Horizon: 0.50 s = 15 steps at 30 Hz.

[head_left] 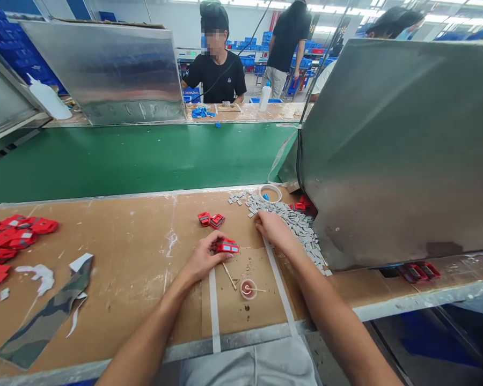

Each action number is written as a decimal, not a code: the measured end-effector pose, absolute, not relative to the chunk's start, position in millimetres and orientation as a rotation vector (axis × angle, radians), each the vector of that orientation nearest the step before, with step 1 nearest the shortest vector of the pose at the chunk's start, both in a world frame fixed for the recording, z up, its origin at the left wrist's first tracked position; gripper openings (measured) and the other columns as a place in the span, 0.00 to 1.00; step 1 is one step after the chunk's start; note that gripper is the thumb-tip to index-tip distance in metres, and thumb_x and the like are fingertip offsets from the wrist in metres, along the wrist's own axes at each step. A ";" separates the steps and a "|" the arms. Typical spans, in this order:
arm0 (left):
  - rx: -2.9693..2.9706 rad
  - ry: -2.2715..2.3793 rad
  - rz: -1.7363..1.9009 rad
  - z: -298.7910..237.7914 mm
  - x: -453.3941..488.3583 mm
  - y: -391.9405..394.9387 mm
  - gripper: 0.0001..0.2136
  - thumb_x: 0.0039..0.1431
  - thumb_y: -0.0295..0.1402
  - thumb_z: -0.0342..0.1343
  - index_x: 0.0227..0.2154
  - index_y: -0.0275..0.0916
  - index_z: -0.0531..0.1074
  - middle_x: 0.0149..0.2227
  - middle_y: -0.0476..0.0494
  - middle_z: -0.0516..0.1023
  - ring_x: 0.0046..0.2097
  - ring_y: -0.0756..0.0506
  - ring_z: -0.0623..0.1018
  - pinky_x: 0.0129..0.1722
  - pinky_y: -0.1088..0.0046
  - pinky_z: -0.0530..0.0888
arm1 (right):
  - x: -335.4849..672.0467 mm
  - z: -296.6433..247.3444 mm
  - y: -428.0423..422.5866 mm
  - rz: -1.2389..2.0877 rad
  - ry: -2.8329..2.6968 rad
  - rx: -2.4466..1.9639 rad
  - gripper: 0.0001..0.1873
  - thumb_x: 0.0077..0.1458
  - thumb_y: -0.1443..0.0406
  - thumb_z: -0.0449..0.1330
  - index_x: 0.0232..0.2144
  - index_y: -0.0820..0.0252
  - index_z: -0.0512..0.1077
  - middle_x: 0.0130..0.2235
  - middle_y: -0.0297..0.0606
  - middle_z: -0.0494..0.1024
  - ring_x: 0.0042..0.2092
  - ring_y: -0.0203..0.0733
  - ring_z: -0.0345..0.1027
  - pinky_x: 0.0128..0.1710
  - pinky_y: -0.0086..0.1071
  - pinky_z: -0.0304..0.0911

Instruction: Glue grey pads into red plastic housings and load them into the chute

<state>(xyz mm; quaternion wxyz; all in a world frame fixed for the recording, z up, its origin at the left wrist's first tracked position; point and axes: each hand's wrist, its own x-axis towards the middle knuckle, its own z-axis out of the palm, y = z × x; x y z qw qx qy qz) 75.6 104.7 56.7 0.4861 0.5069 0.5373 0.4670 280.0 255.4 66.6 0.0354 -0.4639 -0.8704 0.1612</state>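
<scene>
My left hand (206,255) grips a red plastic part (227,246) with grey and pale blue panels, which looks like a toy car body. Fingers curled together, my right hand (274,229) is at the left edge of a heap of small grey rectangular pieces (301,228); whether it pinches one is hidden. Two similar red parts (211,219) lie just beyond my left hand. Between my forearms stands a small clear cup (248,289) of liquid with a cotton swab across it. Another swab (229,276) lies beside the cup.
Many red parts (12,238) are piled at far left, near a camouflage strip (50,311). A tape roll (270,193) sits behind the grey heap. A metal panel (406,155) rises at right. Beyond the green belt (145,158), a person in black (224,75) sits at another bench.
</scene>
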 end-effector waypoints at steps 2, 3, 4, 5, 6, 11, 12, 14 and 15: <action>1.170 1.259 1.124 58.2 77.6 103.4 0.16 0.47 0.32 0.67 0.40 0.35 0.74 0.37 0.45 0.79 0.39 0.47 0.78 0.41 0.73 0.73 | 282.3 68.4 255.3 0.594 -2.627 -1.378 0.10 0.58 0.74 0.55 0.38 0.64 0.75 0.39 0.44 0.80 0.41 0.42 0.72 0.40 0.30 0.60; 1.127 1.238 1.122 59.0 78.5 103.1 0.17 0.47 0.32 0.67 0.42 0.35 0.75 0.37 0.45 0.80 0.39 0.46 0.78 0.42 0.73 0.73 | 284.2 70.2 252.9 0.658 -2.600 -1.341 0.09 0.58 0.73 0.56 0.38 0.63 0.75 0.38 0.42 0.80 0.40 0.41 0.72 0.40 0.30 0.61; 1.086 1.225 1.119 59.4 79.2 103.0 0.19 0.47 0.32 0.67 0.44 0.35 0.75 0.38 0.44 0.81 0.40 0.46 0.79 0.42 0.72 0.74 | 286.0 72.4 248.7 0.764 -2.552 -1.285 0.07 0.58 0.71 0.57 0.37 0.62 0.75 0.37 0.40 0.80 0.39 0.40 0.72 0.39 0.29 0.62; 1.052 1.217 1.119 59.6 79.6 103.2 0.20 0.47 0.32 0.67 0.46 0.35 0.75 0.39 0.44 0.81 0.40 0.46 0.79 0.42 0.71 0.74 | 287.3 74.9 242.9 0.918 -2.476 -1.207 0.06 0.59 0.69 0.58 0.37 0.62 0.75 0.37 0.39 0.80 0.38 0.40 0.72 0.38 0.30 0.63; 1.028 1.213 1.122 59.3 79.8 103.6 0.22 0.47 0.32 0.67 0.47 0.35 0.75 0.39 0.43 0.81 0.40 0.46 0.79 0.43 0.71 0.75 | 287.8 77.6 235.9 1.108 -2.370 -1.112 0.06 0.58 0.67 0.59 0.37 0.62 0.76 0.36 0.39 0.80 0.37 0.39 0.72 0.37 0.30 0.64; 0.948 1.189 1.163 55.9 79.1 107.4 0.22 0.44 0.31 0.70 0.45 0.36 0.74 0.36 0.46 0.82 0.37 0.47 0.80 0.40 0.71 0.76 | 277.4 86.8 202.7 1.815 -1.822 -0.765 0.12 0.52 0.59 0.66 0.35 0.62 0.75 0.33 0.37 0.79 0.34 0.38 0.71 0.35 0.31 0.65; 0.941 1.196 1.161 55.8 79.0 107.9 0.22 0.44 0.31 0.70 0.44 0.36 0.74 0.36 0.46 0.82 0.37 0.47 0.80 0.40 0.72 0.76 | 274.4 87.1 199.3 1.860 -1.765 -0.763 0.13 0.50 0.58 0.67 0.34 0.62 0.75 0.33 0.37 0.78 0.34 0.37 0.71 0.35 0.31 0.65; 0.946 1.215 1.141 56.5 79.2 108.1 0.20 0.43 0.30 0.71 0.42 0.36 0.75 0.37 0.45 0.82 0.38 0.46 0.81 0.41 0.72 0.77 | 269.7 86.6 196.4 1.902 -1.693 -0.784 0.15 0.48 0.57 0.69 0.32 0.62 0.74 0.32 0.37 0.78 0.33 0.37 0.71 0.34 0.30 0.65; 0.954 1.223 1.132 57.0 79.5 107.9 0.20 0.43 0.30 0.71 0.41 0.36 0.75 0.38 0.44 0.83 0.39 0.46 0.81 0.41 0.71 0.76 | 268.3 86.1 196.1 1.906 -1.682 -0.798 0.15 0.47 0.57 0.70 0.31 0.62 0.74 0.31 0.36 0.78 0.33 0.37 0.70 0.34 0.30 0.64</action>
